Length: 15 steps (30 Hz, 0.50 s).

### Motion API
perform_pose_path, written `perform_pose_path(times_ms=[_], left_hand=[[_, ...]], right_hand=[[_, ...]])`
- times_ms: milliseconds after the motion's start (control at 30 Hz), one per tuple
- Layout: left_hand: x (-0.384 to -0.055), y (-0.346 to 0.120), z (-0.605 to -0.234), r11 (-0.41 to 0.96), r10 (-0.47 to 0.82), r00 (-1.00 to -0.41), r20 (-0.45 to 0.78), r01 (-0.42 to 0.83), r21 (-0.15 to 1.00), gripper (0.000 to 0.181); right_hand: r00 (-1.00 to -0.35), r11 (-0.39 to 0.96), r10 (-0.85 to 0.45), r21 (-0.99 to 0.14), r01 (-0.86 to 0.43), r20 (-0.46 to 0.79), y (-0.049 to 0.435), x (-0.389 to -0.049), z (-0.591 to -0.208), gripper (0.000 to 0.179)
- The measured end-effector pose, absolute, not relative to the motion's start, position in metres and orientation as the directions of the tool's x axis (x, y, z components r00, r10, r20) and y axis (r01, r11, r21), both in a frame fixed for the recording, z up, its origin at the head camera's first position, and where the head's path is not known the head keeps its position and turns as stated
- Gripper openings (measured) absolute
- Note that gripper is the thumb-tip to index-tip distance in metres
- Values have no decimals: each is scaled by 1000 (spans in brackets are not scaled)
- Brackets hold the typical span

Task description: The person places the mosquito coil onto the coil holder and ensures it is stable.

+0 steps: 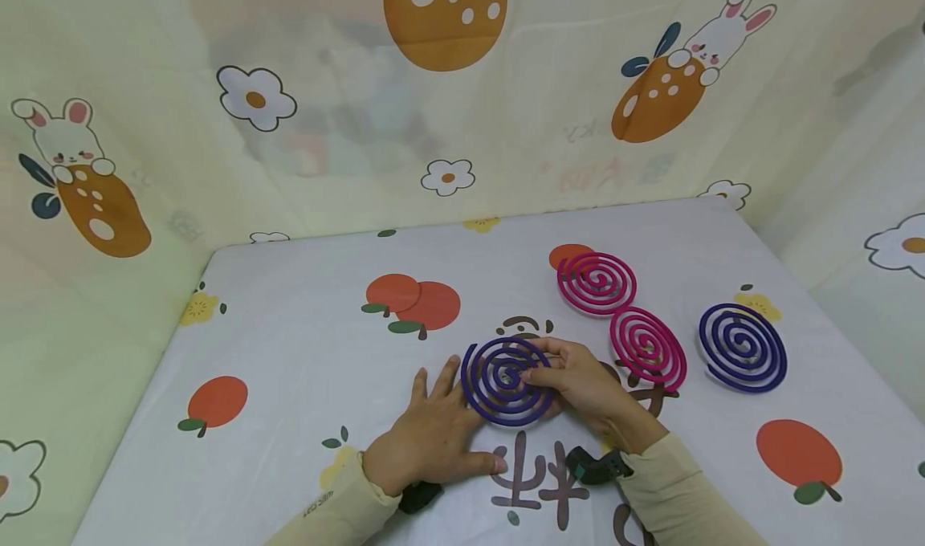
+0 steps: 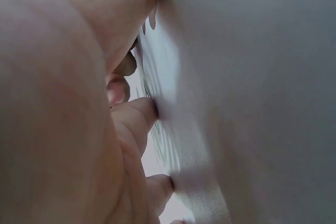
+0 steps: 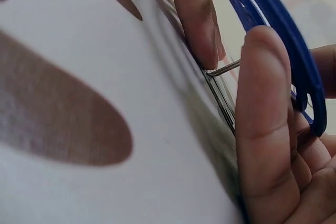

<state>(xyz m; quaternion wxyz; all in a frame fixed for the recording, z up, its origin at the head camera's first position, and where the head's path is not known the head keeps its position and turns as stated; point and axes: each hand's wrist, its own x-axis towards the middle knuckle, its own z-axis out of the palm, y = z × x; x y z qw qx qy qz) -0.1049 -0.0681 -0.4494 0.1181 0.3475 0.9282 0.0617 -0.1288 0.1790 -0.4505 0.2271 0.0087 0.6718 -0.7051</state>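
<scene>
A dark blue spiral mosquito coil (image 1: 473, 393) is held in my right hand (image 1: 588, 385), the thumb near its centre and the other fingers around its right side. In the right wrist view the blue coil (image 3: 300, 45) stands tilted above the cloth. Below it a thin metal stand (image 3: 224, 103) lies at the cloth with one prong rising, and a fingertip touches it. My left hand (image 1: 437, 433) rests palm down on the cloth with fingers spread, the fingertips reaching the coil's left edge and partly hidden by it.
Two pink mosquito coils, an upper one (image 1: 627, 295) and a lower one (image 1: 675, 367), lie touching to the right. Farther right is another dark blue coil (image 1: 779, 357). A printed white cloth (image 1: 289, 442) covers the table, and a patterned curtain (image 1: 340, 185) rises behind it.
</scene>
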Motion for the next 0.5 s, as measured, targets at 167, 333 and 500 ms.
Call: perform_pose_path(times_ms=[167,333,500], left_hand=[[-104,-68,-449,752,659,-731,-178,630,193,99],[-105,-68,-449,755,656,-732,-185,627,193,98],[-105,-68,-450,757,653,-735,-183,626,187,98]], right_hand=[[-899,6,-290,-940,341,-328,179,-129,-450,58],[-909,12,-291,-951,309,-299,177,-127,-451,59],[-927,41,-276,-967,253,-255,174,-127,-453,57]])
